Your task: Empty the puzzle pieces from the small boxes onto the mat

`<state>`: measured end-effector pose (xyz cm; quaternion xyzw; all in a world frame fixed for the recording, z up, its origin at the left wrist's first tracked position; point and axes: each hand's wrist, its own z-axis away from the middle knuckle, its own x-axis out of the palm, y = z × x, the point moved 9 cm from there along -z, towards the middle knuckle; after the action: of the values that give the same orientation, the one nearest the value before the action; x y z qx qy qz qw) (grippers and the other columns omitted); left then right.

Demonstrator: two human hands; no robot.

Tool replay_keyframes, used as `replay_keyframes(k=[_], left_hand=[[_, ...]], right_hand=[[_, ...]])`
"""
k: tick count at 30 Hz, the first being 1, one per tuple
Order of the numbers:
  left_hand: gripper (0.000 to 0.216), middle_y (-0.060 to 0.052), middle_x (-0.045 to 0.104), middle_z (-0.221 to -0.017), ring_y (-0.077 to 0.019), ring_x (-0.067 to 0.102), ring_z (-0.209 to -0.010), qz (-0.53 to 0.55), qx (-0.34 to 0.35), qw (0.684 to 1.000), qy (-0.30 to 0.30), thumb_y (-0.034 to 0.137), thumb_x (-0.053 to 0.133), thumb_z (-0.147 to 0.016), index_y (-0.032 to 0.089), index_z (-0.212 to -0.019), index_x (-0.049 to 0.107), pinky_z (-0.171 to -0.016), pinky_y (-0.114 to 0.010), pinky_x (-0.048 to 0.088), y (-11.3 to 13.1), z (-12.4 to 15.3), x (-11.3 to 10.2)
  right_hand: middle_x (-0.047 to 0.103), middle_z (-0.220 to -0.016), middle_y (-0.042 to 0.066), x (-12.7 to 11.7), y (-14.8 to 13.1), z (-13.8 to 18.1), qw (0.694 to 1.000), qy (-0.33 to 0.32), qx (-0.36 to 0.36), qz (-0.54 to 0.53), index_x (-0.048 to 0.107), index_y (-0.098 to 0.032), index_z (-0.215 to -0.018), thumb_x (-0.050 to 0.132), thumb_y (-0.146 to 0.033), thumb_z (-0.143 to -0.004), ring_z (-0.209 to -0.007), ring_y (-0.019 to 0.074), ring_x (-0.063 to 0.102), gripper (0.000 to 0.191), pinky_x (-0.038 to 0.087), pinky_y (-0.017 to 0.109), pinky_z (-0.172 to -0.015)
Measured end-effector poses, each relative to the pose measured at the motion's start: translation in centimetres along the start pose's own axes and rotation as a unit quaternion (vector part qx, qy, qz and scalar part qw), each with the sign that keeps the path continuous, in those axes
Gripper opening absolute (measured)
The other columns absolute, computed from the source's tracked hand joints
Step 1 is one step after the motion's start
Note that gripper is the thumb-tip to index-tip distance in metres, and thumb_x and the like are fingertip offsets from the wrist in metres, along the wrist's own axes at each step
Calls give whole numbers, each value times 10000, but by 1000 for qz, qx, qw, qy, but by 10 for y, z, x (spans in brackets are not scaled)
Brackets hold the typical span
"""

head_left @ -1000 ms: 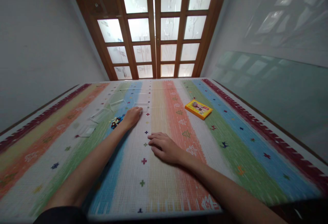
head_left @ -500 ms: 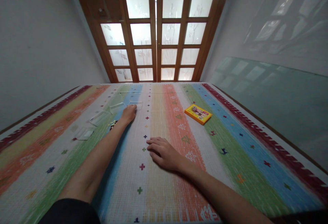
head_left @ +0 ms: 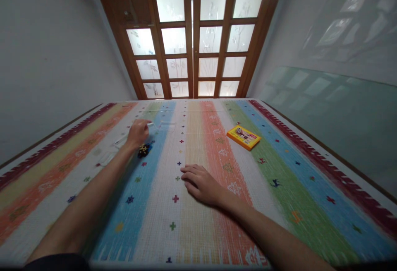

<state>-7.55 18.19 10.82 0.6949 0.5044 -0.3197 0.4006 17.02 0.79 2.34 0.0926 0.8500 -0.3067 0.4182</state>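
My left hand reaches far out on the left side of the cloth, its fingers closed at a clear plastic box whose edge shows beside the fingertips. Most of that box is hidden behind the hand. Just right of it stands another clear plastic box. Close to my left wrist lies a small pile of dark and yellow pieces, too small to make out. My right hand rests palm down on the cloth near the middle, fingers stretched out, holding nothing.
A yellow box with a printed picture lies on the right. More clear plastic boxes stand to the left, partly behind my left forearm. A striped, patterned cloth covers the table, which ends at glazed wooden doors.
My left hand has moved left from the farther-right clear box to the neighbouring one, uncovering the dark and yellow pile. My right hand stays in place. The view has shifted slightly.
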Motion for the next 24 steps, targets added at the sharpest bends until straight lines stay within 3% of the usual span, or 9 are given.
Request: replay_keyframes(k=[3, 5, 8, 12, 14, 17, 24], left_hand=[[374, -151, 755, -1176, -303, 683, -1140, -1, -33, 999, 18, 140, 446, -870, 120, -1115, 729, -1084, -453, 489, -22, 20, -26], [355, -150, 765, -1148, -286, 728, -1021, 2, -51, 999, 14, 179, 469, -869, 116, -1104, 729, -1019, -422, 534, -31, 41, -31], [334, -141, 772, -1130, -286, 749, -940, 8, -69, 998, -4, 310, 515, -899, 141, -1093, 727, -922, -408, 581, -34, 75, -22], [493, -189, 727, -1249, -359, 679, -1177, 8, -76, 996, -34, 477, 638, -862, 142, -1222, 671, -1038, -476, 520, -27, 103, 6], [586, -217, 643, -1396, -374, 581, -1336, 11, -87, 994, -63, 496, 650, -860, 132, -1318, 610, -1126, -513, 446, -25, 106, 23], [580, -222, 595, -1461, -373, 471, -1448, 20, -86, 993, -75, 497, 626, -886, 128, -1332, 605, -1173, -530, 392, -21, 97, 37], [356, -141, 728, -1305, -316, 598, -1347, 53, -55, 994, -77, 373, 544, -920, 179, -1131, 753, -1141, -479, 454, -15, 79, 45]], right_hand=[[712, -1287, 131, 0, 0, 1, 1000, 4, -4, 4, 707, -176, -1096, 522, -157, -947, -1247, 253, 615, 238, 469, 468, -1079], [706, -1299, 131, 0, 0, 1, 1000, 7, -3, 5, 705, -179, -1101, 523, -157, -945, -1249, 252, 613, 240, 468, 471, -1082], [702, -1307, 129, 1, 0, 2, 1000, 8, 0, 8, 705, -183, -1099, 519, -156, -947, -1255, 253, 610, 241, 467, 472, -1085], [706, -1299, 138, 1, 0, 1, 1000, 7, -1, 6, 706, -169, -1095, 520, -163, -950, -1254, 262, 612, 236, 471, 475, -1080], [702, -1308, 139, 1, 0, 1, 1000, 7, -2, 6, 704, -172, -1103, 519, -162, -950, -1261, 263, 610, 240, 466, 482, -1085], [699, -1317, 131, 1, 0, 2, 1000, 9, -2, 8, 704, -187, -1099, 515, -151, -948, -1262, 254, 612, 244, 461, 481, -1089], [702, -1306, 144, 1, 0, 2, 1000, 9, -5, 13, 701, -175, -1092, 514, -151, -944, -1256, 260, 616, 240, 466, 479, -1083]])
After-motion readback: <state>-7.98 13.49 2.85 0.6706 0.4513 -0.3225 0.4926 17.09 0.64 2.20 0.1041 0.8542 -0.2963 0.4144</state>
